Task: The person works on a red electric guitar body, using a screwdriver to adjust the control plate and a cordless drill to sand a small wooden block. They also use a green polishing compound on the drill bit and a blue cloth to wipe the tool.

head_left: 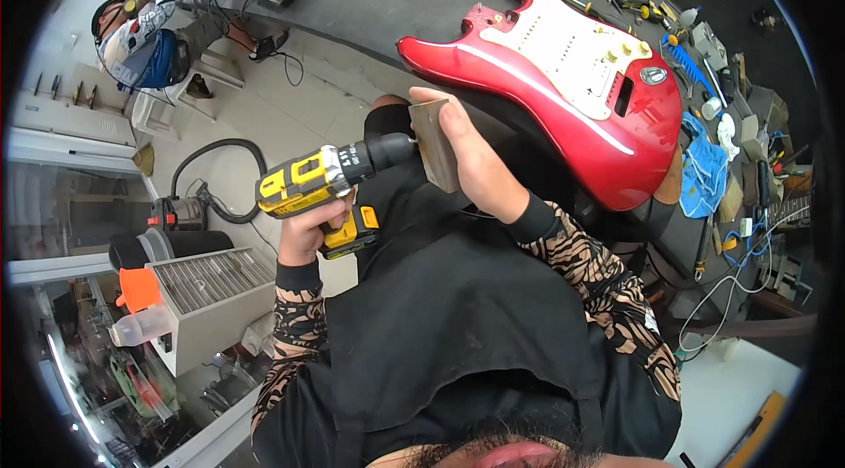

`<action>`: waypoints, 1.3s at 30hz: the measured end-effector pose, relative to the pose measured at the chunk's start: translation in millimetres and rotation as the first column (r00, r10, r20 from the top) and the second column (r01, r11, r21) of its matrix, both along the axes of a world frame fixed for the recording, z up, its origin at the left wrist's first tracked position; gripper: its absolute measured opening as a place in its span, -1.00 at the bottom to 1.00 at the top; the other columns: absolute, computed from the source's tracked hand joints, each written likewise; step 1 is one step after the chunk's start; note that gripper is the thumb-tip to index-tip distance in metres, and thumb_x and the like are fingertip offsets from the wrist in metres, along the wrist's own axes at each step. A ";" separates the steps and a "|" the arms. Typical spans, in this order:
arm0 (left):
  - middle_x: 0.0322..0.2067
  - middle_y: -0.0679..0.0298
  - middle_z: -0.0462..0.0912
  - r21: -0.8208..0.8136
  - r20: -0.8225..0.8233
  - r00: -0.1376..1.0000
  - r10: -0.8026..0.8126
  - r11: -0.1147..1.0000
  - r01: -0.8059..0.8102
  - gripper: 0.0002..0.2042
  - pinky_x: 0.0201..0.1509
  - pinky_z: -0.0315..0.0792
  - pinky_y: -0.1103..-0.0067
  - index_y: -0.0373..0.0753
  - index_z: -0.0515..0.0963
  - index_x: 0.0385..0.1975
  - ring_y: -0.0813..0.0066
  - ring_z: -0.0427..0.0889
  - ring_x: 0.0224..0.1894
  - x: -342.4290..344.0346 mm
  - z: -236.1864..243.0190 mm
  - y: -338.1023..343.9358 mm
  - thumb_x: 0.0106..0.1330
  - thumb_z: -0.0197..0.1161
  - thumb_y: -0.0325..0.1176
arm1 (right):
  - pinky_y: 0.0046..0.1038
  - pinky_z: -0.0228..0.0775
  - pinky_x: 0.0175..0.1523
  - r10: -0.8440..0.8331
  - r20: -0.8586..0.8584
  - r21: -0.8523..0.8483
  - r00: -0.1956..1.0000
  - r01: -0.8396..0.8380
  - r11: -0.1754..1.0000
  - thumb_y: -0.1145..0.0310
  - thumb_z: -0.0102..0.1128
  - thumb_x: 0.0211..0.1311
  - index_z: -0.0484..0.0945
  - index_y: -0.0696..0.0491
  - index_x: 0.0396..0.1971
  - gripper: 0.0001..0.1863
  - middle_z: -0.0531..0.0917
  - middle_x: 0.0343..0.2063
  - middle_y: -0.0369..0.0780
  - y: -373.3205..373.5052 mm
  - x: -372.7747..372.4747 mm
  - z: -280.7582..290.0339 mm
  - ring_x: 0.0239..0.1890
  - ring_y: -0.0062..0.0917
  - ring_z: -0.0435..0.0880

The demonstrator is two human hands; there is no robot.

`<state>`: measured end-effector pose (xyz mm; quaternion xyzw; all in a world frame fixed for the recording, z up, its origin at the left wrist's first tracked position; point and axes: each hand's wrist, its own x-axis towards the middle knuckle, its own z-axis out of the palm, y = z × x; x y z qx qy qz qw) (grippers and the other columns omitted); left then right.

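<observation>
in the head view, the left hand [304,235] is wrapped around the handle of the yellow drill [301,184], over the lap. it looks hard and heavy, so the handle seems the best place to hold. the right hand [480,155] presses its palm on a flat brownish block [433,147] at the drill's nose. the block looks stiff and light; its edges, away from the tip, seem safest.

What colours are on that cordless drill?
The cordless drill is mostly yellow and black, seen best in the head view.
</observation>
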<state>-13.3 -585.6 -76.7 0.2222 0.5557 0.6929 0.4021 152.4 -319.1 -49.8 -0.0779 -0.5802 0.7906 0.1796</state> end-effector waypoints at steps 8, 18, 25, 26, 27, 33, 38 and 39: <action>-0.28 0.09 0.74 0.115 0.022 0.997 0.076 0.990 -0.079 -0.54 -0.33 0.53 0.52 -0.40 0.64 0.12 0.51 0.60 -0.53 -11.0 -3.9 -0.6 0.27 0.49 -0.31 | -0.32 0.20 0.61 -0.015 -0.074 0.411 0.997 0.044 0.911 0.10 -0.06 0.85 0.38 0.16 0.52 -0.47 0.50 0.37 -0.04 7.7 -15.0 25.0 0.49 -0.32 0.45; -0.21 0.17 0.80 0.841 0.274 0.871 -0.408 0.541 -0.012 -0.22 -0.41 0.58 0.50 -0.20 0.42 0.60 0.55 0.59 -0.60 -112.4 -73.8 41.6 0.36 0.54 -0.23 | -0.26 0.50 0.36 -0.224 -0.142 0.969 0.964 0.182 0.168 -0.08 0.29 0.64 0.47 0.16 0.48 -0.29 0.71 0.19 0.02 147.9 -162.1 91.5 0.25 -0.21 0.70; -0.25 0.13 0.83 0.874 0.234 0.855 -0.462 0.486 0.024 -0.21 -0.46 0.59 0.52 -0.21 0.42 0.60 0.53 0.62 -0.65 -202.8 -86.1 83.2 0.36 0.55 -0.23 | -0.08 0.53 0.32 -0.249 0.113 0.991 0.962 -0.128 -0.044 -0.05 0.45 0.45 0.53 0.15 0.40 -0.27 0.66 0.09 0.02 193.3 -219.1 65.6 0.22 0.00 0.64; -0.26 0.14 0.83 0.866 0.237 0.860 -0.451 0.500 0.023 -0.23 -0.47 0.58 0.53 -0.22 0.44 0.58 0.54 0.61 -0.65 -214.5 -80.8 83.6 0.36 0.55 -0.22 | -0.08 0.54 0.30 -0.250 0.107 0.988 0.962 -0.131 -0.080 -0.03 0.46 0.44 0.53 0.15 0.39 -0.27 0.66 0.07 0.02 193.4 -226.2 63.4 0.20 -0.01 0.64; -0.28 0.15 0.83 0.841 0.270 0.865 -0.422 0.542 0.003 -0.24 -0.48 0.57 0.53 -0.23 0.46 0.56 0.55 0.60 -0.65 -224.7 -74.0 78.9 0.35 0.55 -0.21 | -0.08 0.56 0.26 -0.237 0.090 0.982 0.967 -0.125 -0.140 0.00 0.48 0.40 0.52 0.13 0.40 -0.27 0.65 0.06 -0.01 193.8 -234.6 58.6 0.18 -0.03 0.65; -0.33 0.25 0.75 0.601 0.386 0.903 -0.187 0.794 -0.093 -0.54 -0.47 0.51 0.52 -0.45 0.65 -0.10 0.54 0.55 -0.64 -283.6 -9.3 58.5 0.30 0.54 -0.12 | -0.16 0.56 0.24 -0.249 0.175 0.967 0.953 -0.214 -0.141 0.09 0.54 0.35 0.48 0.08 0.46 -0.23 0.61 0.11 -0.09 189.2 -266.0 59.2 0.20 -0.16 0.64; -0.10 0.18 0.73 0.621 0.310 0.934 -0.180 0.782 -0.055 -0.54 -0.32 0.44 0.47 -0.44 0.59 0.04 0.51 0.53 -0.54 -334.6 12.1 31.0 0.41 0.46 -0.14 | -0.08 0.52 0.31 -0.315 0.195 0.952 0.929 -0.256 -0.165 0.14 0.53 0.36 0.43 0.09 0.50 -0.21 0.60 0.20 -0.07 186.1 -278.5 52.0 0.26 -0.11 0.61; -0.09 0.17 0.73 0.636 0.297 0.937 -0.181 0.770 -0.053 -0.54 -0.31 0.45 0.47 -0.41 0.58 0.10 0.51 0.53 -0.53 -338.1 13.2 20.8 0.42 0.45 -0.15 | -0.08 0.52 0.31 -0.328 0.163 0.951 0.931 -0.236 -0.198 0.13 0.54 0.35 0.44 0.08 0.50 -0.20 0.61 0.19 -0.08 181.9 -277.7 51.6 0.26 -0.12 0.62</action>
